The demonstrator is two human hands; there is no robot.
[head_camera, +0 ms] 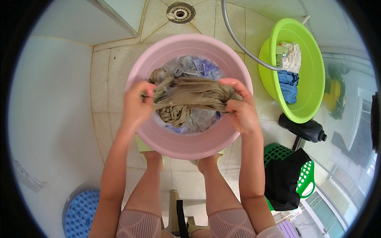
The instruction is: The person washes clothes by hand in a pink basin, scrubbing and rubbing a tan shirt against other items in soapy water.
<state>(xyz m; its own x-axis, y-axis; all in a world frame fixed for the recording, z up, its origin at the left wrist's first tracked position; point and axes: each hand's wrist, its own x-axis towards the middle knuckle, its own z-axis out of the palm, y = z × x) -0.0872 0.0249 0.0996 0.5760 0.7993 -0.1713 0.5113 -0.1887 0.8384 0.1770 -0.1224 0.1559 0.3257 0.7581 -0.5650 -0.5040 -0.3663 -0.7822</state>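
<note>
A wet olive-brown cloth garment [196,92] is stretched between my two hands above a pink plastic basin [190,148]. My left hand [140,102], slightly blurred, grips its left end near the basin's left rim. At the right rim, my right hand [241,104] has its fingers and thumb around the other end. Part of the brown cloth hangs into the basin. Below it lie purple-and-white fabric [205,67] and pale patterned fabric [202,119] in sudsy water.
A lime-green basin [309,77] holds blue cloth [288,86], printed white cloth [291,58] and a shower head [281,51] on a metal hose [238,38]. Nearby are a black bottle [303,129], a green basket [276,151] with black cloth [282,181], a floor drain [180,13] and a blue studded mat [82,214].
</note>
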